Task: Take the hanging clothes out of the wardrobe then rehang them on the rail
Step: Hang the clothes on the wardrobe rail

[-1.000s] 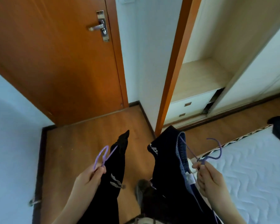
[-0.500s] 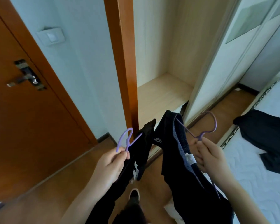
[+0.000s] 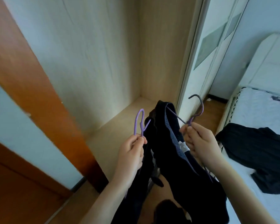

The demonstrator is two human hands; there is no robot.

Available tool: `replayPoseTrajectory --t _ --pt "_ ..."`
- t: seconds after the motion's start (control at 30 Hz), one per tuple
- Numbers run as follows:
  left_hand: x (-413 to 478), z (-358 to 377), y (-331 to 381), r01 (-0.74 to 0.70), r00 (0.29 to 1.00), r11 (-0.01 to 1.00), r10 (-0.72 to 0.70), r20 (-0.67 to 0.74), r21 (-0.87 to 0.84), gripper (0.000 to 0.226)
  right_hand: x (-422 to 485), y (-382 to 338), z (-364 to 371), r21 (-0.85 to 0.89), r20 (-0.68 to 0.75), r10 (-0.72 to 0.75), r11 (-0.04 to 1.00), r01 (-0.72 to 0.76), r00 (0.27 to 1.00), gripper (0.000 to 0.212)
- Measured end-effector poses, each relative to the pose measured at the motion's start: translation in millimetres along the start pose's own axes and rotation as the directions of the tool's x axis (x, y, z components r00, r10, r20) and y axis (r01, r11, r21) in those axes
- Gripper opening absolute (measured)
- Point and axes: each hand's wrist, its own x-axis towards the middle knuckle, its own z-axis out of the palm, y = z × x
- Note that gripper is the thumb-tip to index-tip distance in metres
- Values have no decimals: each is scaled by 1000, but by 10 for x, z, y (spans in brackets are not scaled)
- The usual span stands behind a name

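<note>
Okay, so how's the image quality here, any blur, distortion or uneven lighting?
Head view: the wide angle bows the orange frame and wardrobe door; the left edge is motion-smeared; the left hand, right hand and purple hangers read fairly sharp; the dark clothes go near-black, little detail; light is soft, brightest on the bed, no hard glare.

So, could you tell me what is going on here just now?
A person faces the open wardrobe. The left hand pinches a purple hanger carrying a black garment; the right hand pinches a second hanger carrying a blue-lined garment. Neither is hung yet, and no rail shows. A third garment lies on the bed.
</note>
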Motion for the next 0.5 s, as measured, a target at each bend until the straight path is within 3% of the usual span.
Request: replayPoseTrajectory --t 0.27,0.5 --pt "1123 576 415 -43 967 998 30 -253 -44 24 1677 -243 -144 23 270 41 999 -49 962 31" --pt "2059 822 1278 -155 870 977 64 -489 -147 27 3056 -1058 -115 157 519 -91 988 10 850 31"
